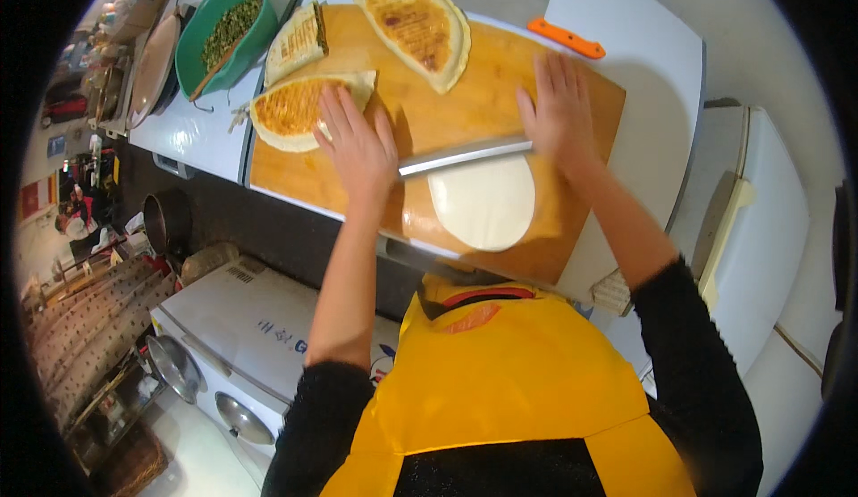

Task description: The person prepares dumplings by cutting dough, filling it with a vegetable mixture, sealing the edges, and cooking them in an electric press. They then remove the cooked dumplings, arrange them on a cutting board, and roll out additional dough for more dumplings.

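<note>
A metal rolling pin [466, 156] lies across the top edge of a thin, rounded sheet of white dough [484, 205]. My left hand [358, 138] is flat at the pin's left end, fingers stretched out over a browned half-moon stuffed flatbread [285, 118]; whether they touch it I cannot tell. At the right end, my right hand [562, 111] also lies flat, fingers extended and slightly blurred. Both hands hide the pin's ends. Beneath is a wooden board [482, 108]. Another half-moon flatbread [417, 34] and a cut piece [295, 44] with green filling lie farther back.
A cleaver with an orange handle [566, 38] lies behind the board. At left stands a green basin [261, 24] of chopped green filling with a wooden utensil [218, 71]. A white appliance [757, 229] is at right; a white chest freezer [248, 309] stands lower left.
</note>
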